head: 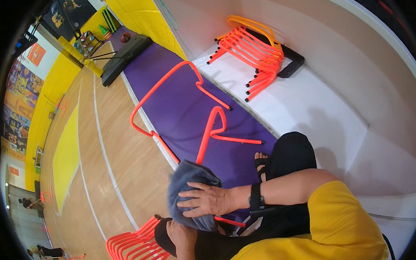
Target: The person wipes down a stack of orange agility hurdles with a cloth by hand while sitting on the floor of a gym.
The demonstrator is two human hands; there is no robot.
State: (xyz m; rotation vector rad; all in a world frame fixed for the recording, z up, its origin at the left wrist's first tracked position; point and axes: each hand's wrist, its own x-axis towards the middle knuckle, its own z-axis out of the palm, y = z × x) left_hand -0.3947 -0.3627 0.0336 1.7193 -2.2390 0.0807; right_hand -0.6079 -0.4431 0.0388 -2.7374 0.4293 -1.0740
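Note:
My right hand (pixel 209 200) is spread over a grey-blue cloth (pixel 191 171), with several fingers apart on its surface. An orange-red plastic training hurdle (pixel 204 144) runs down into the cloth. A tube end (pixel 230 221) shows below the right wrist. My left hand (pixel 182 236) is curled at the cloth's lower edge, over my black-clad knee; what its fingers hold is hidden. Another orange-red hurdle (pixel 161 81) stands just beyond, over the purple floor strip (pixel 173 110) and the edge of the wooden court.
Nested hurdles (pixel 249 51), orange-red and yellow-orange, stand on a white ledge (pixel 294 99) by the wall. More stacked hurdles (pixel 135 244) are at the lower left. A black hoop base (pixel 127 58) lies beyond, near a basketball (pixel 125 37). Distant people (pixel 50 251) are at the lower left.

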